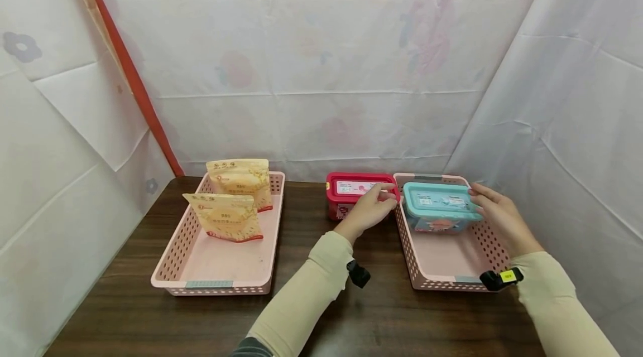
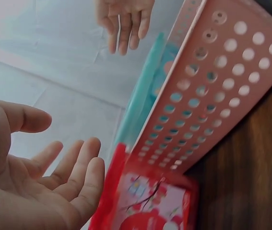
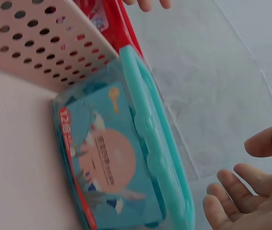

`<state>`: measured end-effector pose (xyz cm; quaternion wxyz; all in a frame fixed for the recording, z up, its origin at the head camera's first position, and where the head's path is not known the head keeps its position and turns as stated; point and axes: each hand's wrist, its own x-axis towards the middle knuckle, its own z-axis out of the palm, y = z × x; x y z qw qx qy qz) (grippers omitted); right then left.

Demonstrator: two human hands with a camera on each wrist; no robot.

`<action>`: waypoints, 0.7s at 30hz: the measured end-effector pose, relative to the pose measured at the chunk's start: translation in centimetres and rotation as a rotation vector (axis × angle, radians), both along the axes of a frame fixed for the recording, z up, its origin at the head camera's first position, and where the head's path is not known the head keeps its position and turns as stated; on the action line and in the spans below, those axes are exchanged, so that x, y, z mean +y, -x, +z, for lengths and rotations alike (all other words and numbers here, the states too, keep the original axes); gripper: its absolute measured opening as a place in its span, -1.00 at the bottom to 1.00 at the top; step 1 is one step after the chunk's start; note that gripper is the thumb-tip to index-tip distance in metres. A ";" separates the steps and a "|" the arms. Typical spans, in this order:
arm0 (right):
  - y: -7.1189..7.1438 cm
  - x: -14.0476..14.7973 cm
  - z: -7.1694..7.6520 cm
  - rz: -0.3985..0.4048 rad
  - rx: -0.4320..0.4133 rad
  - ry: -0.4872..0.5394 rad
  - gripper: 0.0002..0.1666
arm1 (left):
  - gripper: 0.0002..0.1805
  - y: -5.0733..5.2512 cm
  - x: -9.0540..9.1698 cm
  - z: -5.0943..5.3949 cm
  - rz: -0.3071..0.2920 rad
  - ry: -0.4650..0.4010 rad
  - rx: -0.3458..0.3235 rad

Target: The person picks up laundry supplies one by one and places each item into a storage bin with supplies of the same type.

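Note:
A teal-lidded box (image 1: 442, 203) sits in the back of the right pink basket (image 1: 419, 273), its label facing front in the right wrist view (image 3: 109, 158). My right hand (image 1: 504, 221) is by the box's right end, fingers loosely bent; the right wrist view shows a gap between this hand (image 3: 251, 191) and the lid. Just left of that basket stands a red box (image 1: 351, 187) on the table. Over its right part is my left hand (image 1: 369, 209), fingers relaxed and holding nothing; in the left wrist view this hand (image 2: 54, 177) is beside the red lid.
Another pink basket (image 1: 226, 268) on the left holds two yellow pouches (image 1: 228, 217) (image 1: 243, 178), standing one behind the other. The dark wooden table (image 1: 377, 318) extends in front. White patterned cloth (image 1: 301, 67) hangs behind and at both sides.

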<state>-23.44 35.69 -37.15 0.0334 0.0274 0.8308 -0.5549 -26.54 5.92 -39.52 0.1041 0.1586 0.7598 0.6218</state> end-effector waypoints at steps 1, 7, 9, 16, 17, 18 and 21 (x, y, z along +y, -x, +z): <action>0.0 -0.2 0.1 0.019 0.008 -0.007 -0.18 | -0.50 0.1 -0.3 0.1 -0.001 -0.005 -0.006; 0.4 -1.8 0.5 0.102 0.039 -0.041 -0.22 | -0.51 0.4 -2.1 0.8 0.033 0.035 0.025; 0.6 -2.3 0.4 0.108 0.046 -0.056 -0.24 | -0.52 0.5 -2.8 0.9 0.048 0.065 0.055; 1.4 -4.7 0.4 0.169 0.080 -0.040 -0.28 | -0.52 0.9 -5.3 1.7 0.067 0.109 0.071; 1.5 -5.1 0.4 0.178 0.081 -0.039 -0.28 | -0.52 1.0 -5.7 1.7 0.076 0.118 0.073; 1.7 -5.5 0.4 0.187 0.080 -0.040 -0.28 | -0.52 1.0 -6.0 1.8 0.085 0.128 0.074; 2.2 -6.4 0.4 0.209 0.064 -0.042 -0.28 | -0.52 1.2 -7.1 2.0 0.114 0.148 0.073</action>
